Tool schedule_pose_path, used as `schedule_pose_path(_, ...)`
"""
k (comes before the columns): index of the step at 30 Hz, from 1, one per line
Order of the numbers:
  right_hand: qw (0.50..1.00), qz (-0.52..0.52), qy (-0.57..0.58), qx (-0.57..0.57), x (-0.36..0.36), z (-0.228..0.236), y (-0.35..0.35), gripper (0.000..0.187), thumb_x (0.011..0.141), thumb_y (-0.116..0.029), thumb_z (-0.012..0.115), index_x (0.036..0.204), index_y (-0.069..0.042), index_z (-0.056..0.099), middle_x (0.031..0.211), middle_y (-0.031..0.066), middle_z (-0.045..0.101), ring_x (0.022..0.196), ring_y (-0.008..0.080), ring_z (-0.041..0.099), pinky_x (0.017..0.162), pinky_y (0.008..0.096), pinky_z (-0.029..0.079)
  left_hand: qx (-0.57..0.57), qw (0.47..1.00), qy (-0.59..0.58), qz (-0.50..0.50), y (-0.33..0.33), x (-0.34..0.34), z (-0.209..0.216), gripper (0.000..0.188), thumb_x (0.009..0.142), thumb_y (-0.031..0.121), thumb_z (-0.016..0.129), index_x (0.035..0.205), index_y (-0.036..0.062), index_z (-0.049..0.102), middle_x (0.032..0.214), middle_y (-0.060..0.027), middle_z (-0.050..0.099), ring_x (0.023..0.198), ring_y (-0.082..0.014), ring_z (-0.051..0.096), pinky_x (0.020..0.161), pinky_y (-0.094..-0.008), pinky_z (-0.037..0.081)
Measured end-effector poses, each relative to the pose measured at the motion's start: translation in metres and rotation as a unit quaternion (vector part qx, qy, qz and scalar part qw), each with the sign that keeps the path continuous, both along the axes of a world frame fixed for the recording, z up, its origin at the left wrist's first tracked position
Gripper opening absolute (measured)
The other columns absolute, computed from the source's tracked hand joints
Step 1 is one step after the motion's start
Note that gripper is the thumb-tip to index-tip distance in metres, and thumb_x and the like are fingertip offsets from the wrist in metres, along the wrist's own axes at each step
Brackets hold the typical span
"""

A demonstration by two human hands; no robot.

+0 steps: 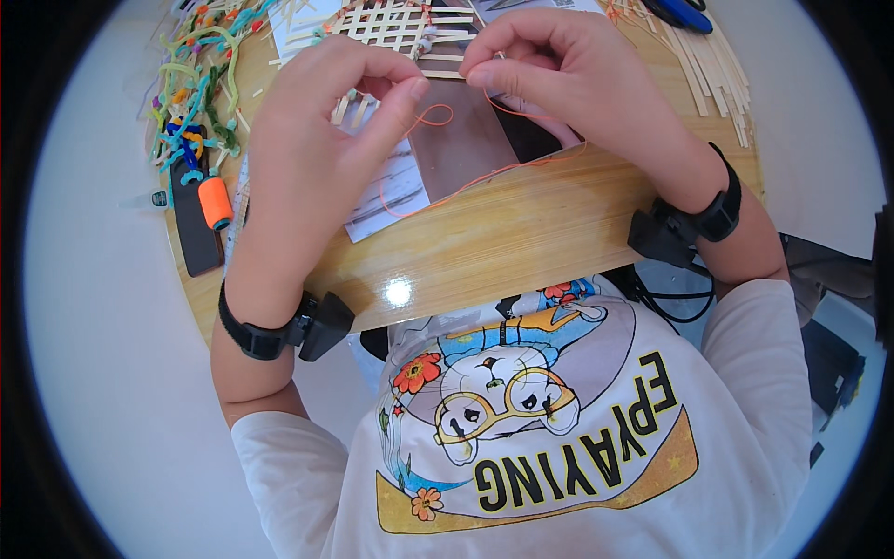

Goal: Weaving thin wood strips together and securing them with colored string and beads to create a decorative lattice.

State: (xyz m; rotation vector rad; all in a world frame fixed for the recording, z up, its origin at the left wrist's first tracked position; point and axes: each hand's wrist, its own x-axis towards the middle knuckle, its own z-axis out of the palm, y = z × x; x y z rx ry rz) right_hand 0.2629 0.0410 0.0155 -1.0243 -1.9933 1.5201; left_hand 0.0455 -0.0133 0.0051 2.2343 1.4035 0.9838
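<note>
My left hand [340, 121] is closed, thumb against fingertips, pinching a thin orange thread [515, 166]. A small loop of that thread sticks out beside the left thumb. Across from it, my right hand [568, 70] is also closed, its thumb and forefinger pinching the thread's other stretch. The slack thread curves down between both hands over the printed sheets [466, 140] and the table. Just beyond the hands lies a lattice of woven pale wooden strips [386, 26], bound with bits of thread at its edge. Whether the right fingertips also hold a strip end is too small to tell.
Tangled colourful pipe cleaners [191, 79] cover the far left of the wooden table [484, 238]. Near them lie an orange thread spool [215, 203] and a dark phone-like slab [194, 233]. At far right are loose wooden strips [703, 79] and a blue-and-black tool [684, 13].
</note>
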Motion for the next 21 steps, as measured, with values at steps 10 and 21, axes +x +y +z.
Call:
schedule_pose_path(10, 0.932, 0.029, 0.213, -0.293, 0.002, -0.007, 0.0, 0.015, 0.096, -0.016, 0.059, 0.102, -0.003, 0.061, 0.078, 0.0004, 0.06, 0.061, 0.005, 0.048, 0.052, 0.0182, 0.037, -0.122, 0.988, -0.087, -0.025, -0.002, 0.01, -0.005, 0.021, 0.084, 0.014, 0.071, 0.1, 0.0015, 0.068, 0.088, -0.0027, 0.063, 0.084, -0.0126, 0.056, 0.08, -0.0265, 0.044)
schedule_pose_path(21, 0.916, 0.064, 0.227, -0.325, -0.004, -0.018, 0.0, 0.015, 0.097, -0.016, 0.058, 0.104, -0.004, 0.061, 0.081, 0.0004, 0.059, 0.06, 0.0051, 0.048, 0.053, 0.0184, 0.038, -0.115, 0.984, -0.13, -0.023, -0.002, 0.017, -0.014, 0.022, 0.08, 0.018, 0.073, 0.094, 0.0012, 0.07, 0.079, -0.0039, 0.062, 0.074, -0.0118, 0.057, 0.07, -0.0263, 0.046)
